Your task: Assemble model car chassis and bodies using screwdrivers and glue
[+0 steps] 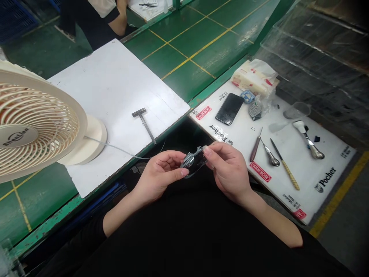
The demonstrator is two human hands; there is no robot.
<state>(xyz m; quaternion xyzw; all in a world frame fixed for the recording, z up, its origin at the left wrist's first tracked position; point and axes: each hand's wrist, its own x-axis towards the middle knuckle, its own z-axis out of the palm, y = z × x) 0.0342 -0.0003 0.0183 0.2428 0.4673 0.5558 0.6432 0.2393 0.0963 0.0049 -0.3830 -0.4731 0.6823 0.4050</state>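
Between my hands, in front of my black top, is a small shiny grey-and-black moulded part (190,159) with an open, curved outline. My left hand (163,171) pinches its left end between thumb and fingers. At its right end, the thumb and forefinger of my right hand (229,167) are closed on the upper edge. The fingers cover both ends, and its exact kind cannot be made out. On the white board beyond my left hand lies a T-shaped metal tool (145,124).
A beige fan (43,127) stands at left, its cord (123,151) running towards me. The right-hand board (288,169) carries a phone (230,109), a wooden-handled awl (256,145), a yellow-handled file (285,165), a clear cup (296,110) and a tissue pack (255,77). Another person (100,19) is opposite.
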